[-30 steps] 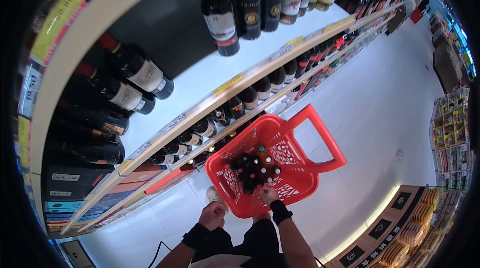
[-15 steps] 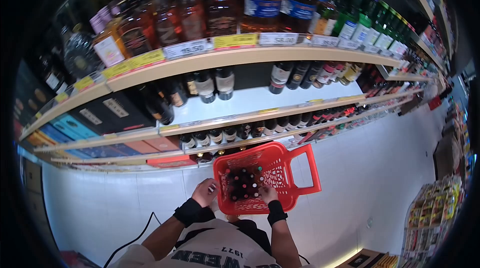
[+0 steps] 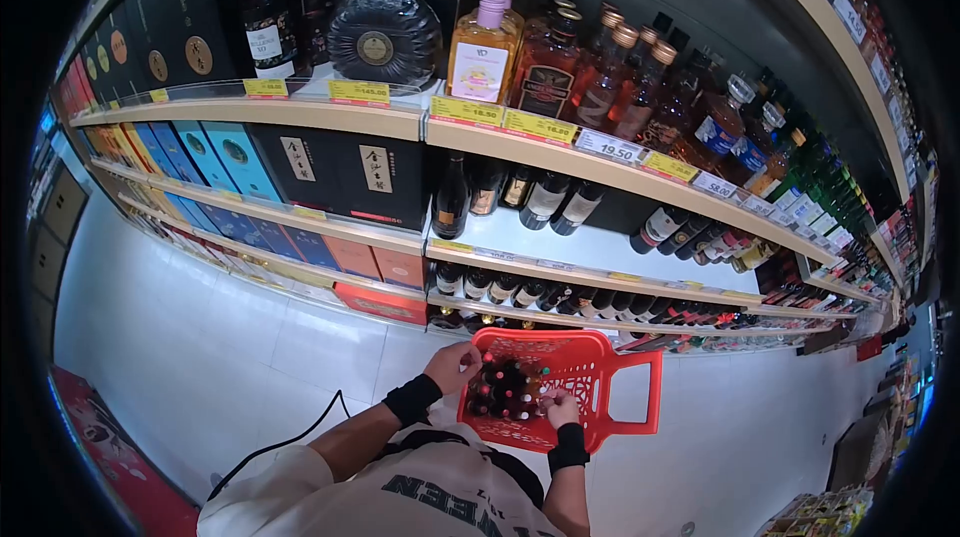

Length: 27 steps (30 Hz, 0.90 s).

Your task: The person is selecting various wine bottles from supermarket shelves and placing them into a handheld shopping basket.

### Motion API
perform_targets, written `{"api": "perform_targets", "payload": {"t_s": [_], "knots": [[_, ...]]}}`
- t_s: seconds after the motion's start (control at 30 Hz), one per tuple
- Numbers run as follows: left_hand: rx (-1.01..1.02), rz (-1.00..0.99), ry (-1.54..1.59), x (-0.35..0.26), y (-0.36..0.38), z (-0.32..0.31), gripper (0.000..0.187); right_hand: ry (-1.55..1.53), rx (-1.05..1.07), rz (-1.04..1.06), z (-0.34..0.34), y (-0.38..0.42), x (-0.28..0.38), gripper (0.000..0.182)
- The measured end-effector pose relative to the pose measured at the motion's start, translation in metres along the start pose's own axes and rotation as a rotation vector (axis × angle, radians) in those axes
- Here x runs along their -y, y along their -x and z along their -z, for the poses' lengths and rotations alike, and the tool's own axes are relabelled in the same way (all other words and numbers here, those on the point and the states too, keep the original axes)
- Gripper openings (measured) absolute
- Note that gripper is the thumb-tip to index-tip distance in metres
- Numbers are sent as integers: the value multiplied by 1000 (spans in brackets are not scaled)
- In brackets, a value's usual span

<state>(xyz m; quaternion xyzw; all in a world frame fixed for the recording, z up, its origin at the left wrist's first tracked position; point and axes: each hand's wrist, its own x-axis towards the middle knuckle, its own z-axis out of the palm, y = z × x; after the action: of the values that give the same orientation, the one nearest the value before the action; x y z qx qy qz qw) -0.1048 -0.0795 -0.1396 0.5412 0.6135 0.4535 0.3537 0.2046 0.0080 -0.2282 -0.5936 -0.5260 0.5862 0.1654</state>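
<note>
A red plastic shopping basket (image 3: pixel 632 425) stands on the floor in front of me, its loop handle out to the right. Several dark bottles (image 3: pixel 505 387) stand upright in it, with red, white and green caps. My left hand (image 3: pixel 455 367) is at the basket's left rim with curled fingers; whether anything is in them is hidden. My right hand (image 3: pixel 560 405) is over the right side of the bottles, fingers drawn together close to the caps. What it grips, if anything, is too small to make out.
Tall shelves (image 3: pixel 600 147) of liquor and wine bottles run across the front, with price tags along their edges. Boxed bottles (image 3: pixel 340 172) fill the left section. A black cable (image 3: pixel 290 442) hangs by my left arm. Pale floor tiles (image 3: pixel 230 327) surround the basket.
My view has turned left, so the shelves appear shifted right and more boxed goods show. The basket and both hands sit slightly further right and lower, still close together.
</note>
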Motion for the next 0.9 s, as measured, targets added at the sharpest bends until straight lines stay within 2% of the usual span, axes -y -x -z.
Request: {"api": "perform_targets", "payload": {"t_s": [0.1,0.17,0.2,0.23,0.3,0.37,0.43,0.47,0.5,0.63,0.8,0.87,0.9], "knots": [[63,92,44,1,1,21,17,32,-47,43,-13,1,36,10],[58,42,66,10,1,28,17,49,-38,148,-17,-20,35,11],[60,14,72,15,0,33,17,247,-83,290,-21,-17,64,10],[68,19,66,20,-1,36,17,112,-25,246,-23,-27,78,8],[50,0,112,25,1,44,15,226,-32,349,-23,-33,126,5],[80,50,183,29,5,56,16,196,-11,315,-30,-32,184,18],[20,-58,129,39,7,63,18,318,-9,452,-43,-27,243,29],[-15,-108,101,44,6,67,20,293,12,576,-48,-42,254,31],[-36,-143,75,45,6,74,23,256,22,604,-56,-46,274,29],[-180,-10,102,41,15,95,24,185,-33,851,-104,-62,351,27],[-225,44,145,59,25,115,21,121,-153,938,-171,-82,416,45],[-248,59,167,67,29,120,20,253,-148,817,-184,-92,432,51],[-256,66,167,69,32,123,20,295,-146,850,-192,-98,437,51]]}}
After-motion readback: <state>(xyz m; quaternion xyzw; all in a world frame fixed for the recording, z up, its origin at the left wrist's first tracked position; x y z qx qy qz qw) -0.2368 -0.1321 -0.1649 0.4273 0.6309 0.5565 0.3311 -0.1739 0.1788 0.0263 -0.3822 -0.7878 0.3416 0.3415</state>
